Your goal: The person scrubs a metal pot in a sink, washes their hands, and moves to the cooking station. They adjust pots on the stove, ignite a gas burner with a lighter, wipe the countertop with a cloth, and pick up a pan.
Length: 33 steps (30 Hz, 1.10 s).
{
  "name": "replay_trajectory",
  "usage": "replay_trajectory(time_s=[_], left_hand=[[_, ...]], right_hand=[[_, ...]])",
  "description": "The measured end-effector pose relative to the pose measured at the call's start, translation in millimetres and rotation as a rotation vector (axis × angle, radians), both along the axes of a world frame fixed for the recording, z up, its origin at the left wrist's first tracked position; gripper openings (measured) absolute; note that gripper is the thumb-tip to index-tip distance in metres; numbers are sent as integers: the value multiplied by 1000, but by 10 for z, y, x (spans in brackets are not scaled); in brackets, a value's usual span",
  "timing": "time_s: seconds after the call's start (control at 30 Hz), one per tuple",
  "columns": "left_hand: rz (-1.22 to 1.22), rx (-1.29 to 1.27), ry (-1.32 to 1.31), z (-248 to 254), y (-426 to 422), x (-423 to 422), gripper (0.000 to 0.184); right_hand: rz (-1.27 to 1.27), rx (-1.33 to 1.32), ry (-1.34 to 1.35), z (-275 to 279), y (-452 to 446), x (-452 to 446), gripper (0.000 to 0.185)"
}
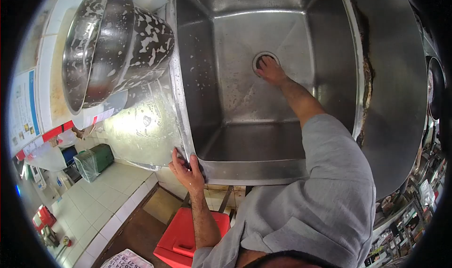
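My right hand (270, 70) reaches down into a deep stainless steel sink (254, 103). Its fingers are stretched out at the round drain (256, 56) in the sink floor, with the tips over the dark opening; anything beneath them is hidden. My left hand (187, 172) rests at the near left corner of the sink rim (254, 171), thumb and fingers apart, holding nothing. Left of the sink, a large steel pot (153, 44) streaked with suds lies on its side beside a wide steel bowl (80, 56) with foam on it.
A wet steel drainboard (146, 122) adjoins the sink on the left. Below stands a red plastic bin (181, 237). A tiled counter (94, 197) carries a green box (96, 160) in clear plastic. Cookware, including a dark pan (435, 87), crowds the far right.
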<state>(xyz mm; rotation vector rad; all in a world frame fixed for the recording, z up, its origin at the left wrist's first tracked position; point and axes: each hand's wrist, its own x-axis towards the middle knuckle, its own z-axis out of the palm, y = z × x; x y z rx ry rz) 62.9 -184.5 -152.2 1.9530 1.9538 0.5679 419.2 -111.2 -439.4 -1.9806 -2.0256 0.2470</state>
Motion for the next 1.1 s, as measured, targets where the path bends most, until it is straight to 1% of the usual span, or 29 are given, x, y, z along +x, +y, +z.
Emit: replay_trajectory(time_s=[0.07,0.2,0.27,0.3,0.37,0.4,0.47,0.5,0.57,0.6,0.67,0.7,0.77,0.8,0.87,0.9,0.97,1.0,1.07,1.1], left_hand=[[12,-3,-15,-15,-8,-11,52],[20,4,-45,-41,-17,-23,52],[16,2,-30,-38,-14,-27,52],[16,3,-32,-43,-14,-25,52],[15,5,-45,-44,-8,-38,51],[15,8,-45,-35,1,-41,51],[-22,2,43,-19,2,-39,45],[-24,-1,45,-31,3,-40,45],[-2,5,-2,-50,6,-53,44],[-1,4,2,-41,7,-50,44],[11,-4,-1,-20,15,-23,43],[10,-1,-5,-22,18,-22,43],[-17,16,40,-19,15,-37,43],[-18,15,38,-16,20,-36,43],[-23,24,47,-12,21,-26,44],[-27,19,53,-19,12,-27,44],[7,9,10,-42,19,-44,44],[8,10,13,-41,21,-52,44],[-4,20,31,-44,21,-53,44],[-3,19,26,-36,20,-31,44]], right_hand=[[-37,-199,-91,74,62,-79,51],[-99,-143,8,3,-22,-164,50],[-98,-375,-45,18,-80,-227,57],[-99,-373,-46,34,-77,-200,57],[-103,-517,222,177,-51,-159,58],[-103,-514,222,114,-27,-159,58],[-190,113,55,6,14,-164,45],[-191,110,57,-52,3,-166,45],[-190,-22,-14,22,0,-216,47],[-189,-23,-10,-15,-36,-219,47],[-26,-159,74,-49,-106,-166,50],[-27,-156,69,-62,-100,-128,50],[-2,-390,110,17,-66,-65,55],[-3,-390,109,34,-38,-66,55],[-186,-234,91,68,47,-119,51],[-188,-239,97,90,30,-154,51],[-220,-218,25,167,22,-235,47],[-220,-217,28,80,4,-242,47],[-137,-105,134,-59,-69,-213,44],[-136,-105,129,-121,-83,-179,44]])
